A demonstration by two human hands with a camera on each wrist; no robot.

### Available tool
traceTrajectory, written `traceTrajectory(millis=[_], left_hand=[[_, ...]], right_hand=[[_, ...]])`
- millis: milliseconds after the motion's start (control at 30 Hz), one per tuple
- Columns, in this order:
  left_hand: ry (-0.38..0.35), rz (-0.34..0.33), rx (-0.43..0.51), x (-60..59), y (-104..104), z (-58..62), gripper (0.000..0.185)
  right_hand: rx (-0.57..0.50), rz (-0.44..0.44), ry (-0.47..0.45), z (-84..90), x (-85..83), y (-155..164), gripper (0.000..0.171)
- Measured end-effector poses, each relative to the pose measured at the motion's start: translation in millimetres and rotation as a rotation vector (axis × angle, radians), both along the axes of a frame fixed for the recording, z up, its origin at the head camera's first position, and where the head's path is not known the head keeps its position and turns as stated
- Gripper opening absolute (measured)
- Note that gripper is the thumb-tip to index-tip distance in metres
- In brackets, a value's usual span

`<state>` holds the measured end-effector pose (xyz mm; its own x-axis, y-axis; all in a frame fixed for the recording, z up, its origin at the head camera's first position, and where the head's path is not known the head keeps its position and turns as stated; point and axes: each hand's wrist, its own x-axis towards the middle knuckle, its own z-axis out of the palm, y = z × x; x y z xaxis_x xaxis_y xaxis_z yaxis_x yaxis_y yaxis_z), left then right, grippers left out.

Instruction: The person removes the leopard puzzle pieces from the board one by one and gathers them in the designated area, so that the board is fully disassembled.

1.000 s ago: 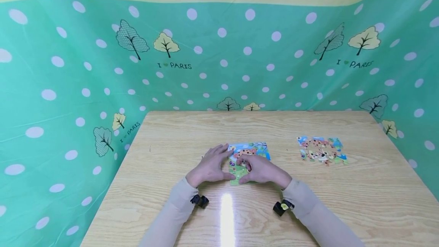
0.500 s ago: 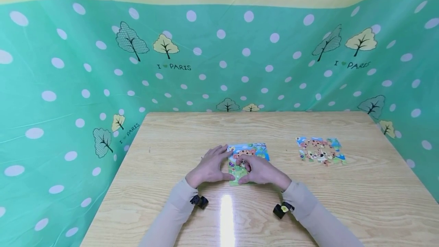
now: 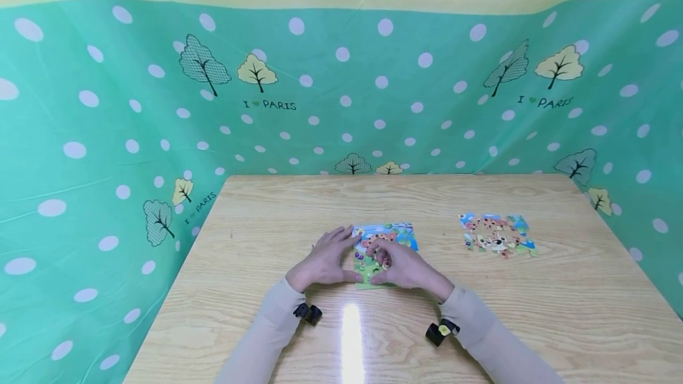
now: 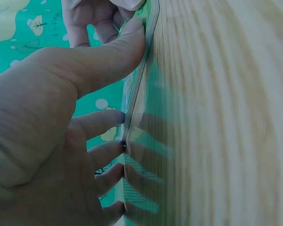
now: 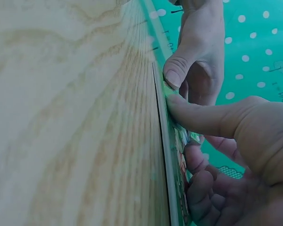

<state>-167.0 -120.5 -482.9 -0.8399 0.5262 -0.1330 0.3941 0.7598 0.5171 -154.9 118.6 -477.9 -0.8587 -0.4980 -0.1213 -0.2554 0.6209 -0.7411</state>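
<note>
A colourful jigsaw puzzle board (image 3: 395, 234) lies flat at the middle of the wooden table (image 3: 267, 218). My left hand (image 3: 341, 253) is spread beside it, with the fingertips against its left edge and the thumb at the near corner. In the left wrist view the left hand (image 4: 127, 80) presses on the board's thin edge (image 4: 148, 33). My right hand (image 3: 381, 262) lies on the board's lower half, fingers curled down over a small puzzle piece and thumb on the near edge. In the right wrist view the right hand (image 5: 179, 136) has its curled fingertips on the board (image 5: 167, 155).
A loose cluster of matching puzzle pieces (image 3: 497, 234) lies on the table to the right. A green polka-dot curtain (image 3: 107, 135) walls the table at the back and both sides. Black wrist cameras (image 3: 308, 313) sit on beige sleeves.
My right fingers have curled a little more over the board's middle. The left hand and the board have stayed in place; the view has shifted slightly.
</note>
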Motion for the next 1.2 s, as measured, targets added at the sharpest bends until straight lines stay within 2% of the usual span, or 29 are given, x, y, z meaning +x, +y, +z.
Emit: traceTrajectory(millis=[300, 567, 767, 1000, 1200], left_hand=[[0.006, 0.000, -0.011, 0.1, 0.4, -0.3, 0.100], [-0.006, 0.004, -0.003, 0.1, -0.1, 0.8, 0.100], [-0.005, 0.001, -0.007, -0.3, -0.6, -1.7, 0.102], [-0.006, 0.000, -0.001, -0.5, -0.7, -1.8, 0.101], [-0.009, 0.002, -0.005, -0.1, -0.5, -1.1, 0.101]], right_hand=[[-0.156, -0.057, -0.050, -7.5, -2.2, 5.0, 0.025], [-0.197, -0.080, -0.047, -9.4, -4.0, 8.0, 0.017], [-0.208, -0.103, -0.069, -9.2, -5.5, 13.1, 0.019], [-0.273, -0.113, -0.168, -7.7, -6.3, 20.9, 0.023], [-0.296, -0.121, -0.161, -7.1, -8.8, 31.0, 0.025]])
